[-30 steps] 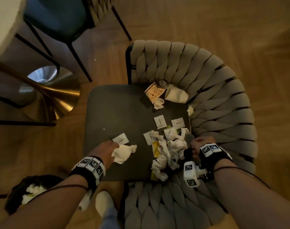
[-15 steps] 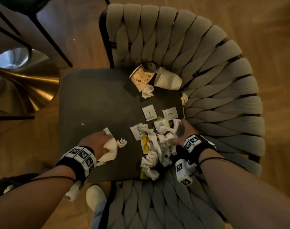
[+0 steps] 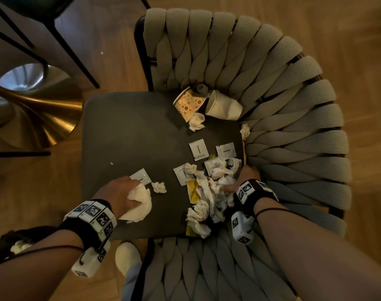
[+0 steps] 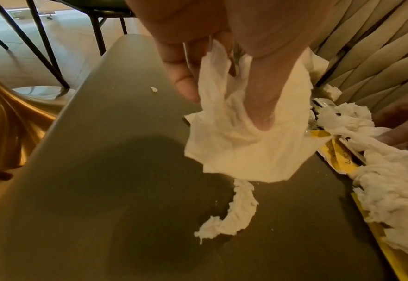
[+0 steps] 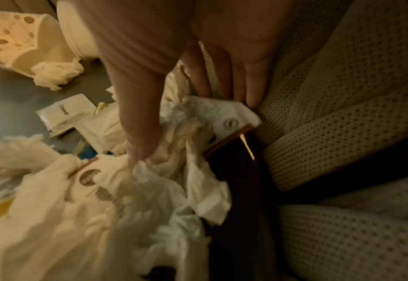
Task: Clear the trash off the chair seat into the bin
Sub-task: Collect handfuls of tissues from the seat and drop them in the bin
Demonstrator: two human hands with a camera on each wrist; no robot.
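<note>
Here the left hand [image 3: 122, 192] has thumb and fingers curled round a white napkin [image 3: 139, 203], lifted just clear of the chair seat [image 3: 124, 131], probably so it can be carried to the bin [image 3: 13, 242], whose dark rim with white paper inside shows at the lower left beside that forearm. The right hand [image 3: 243, 179] lies in the heap of crumpled tissues [image 3: 207, 198] at the seat's right edge, thumb pressed into the paper and fingers reaching down against the woven armrest [image 3: 293, 148]; it looks to be raking the heap together, though it has not plainly closed on anything. Just beyond the left hand lie a white sachet [image 3: 140, 177] and a small tissue wad [image 3: 159, 187]. Yellow packets [image 3: 192, 190] poke out beneath the heap, and more sachets [image 3: 198, 149] lie a little farther. Well apart, at the back of the seat, two tipped paper cups [image 3: 207, 104] rest against the backrest. Much trash remains.
</note>
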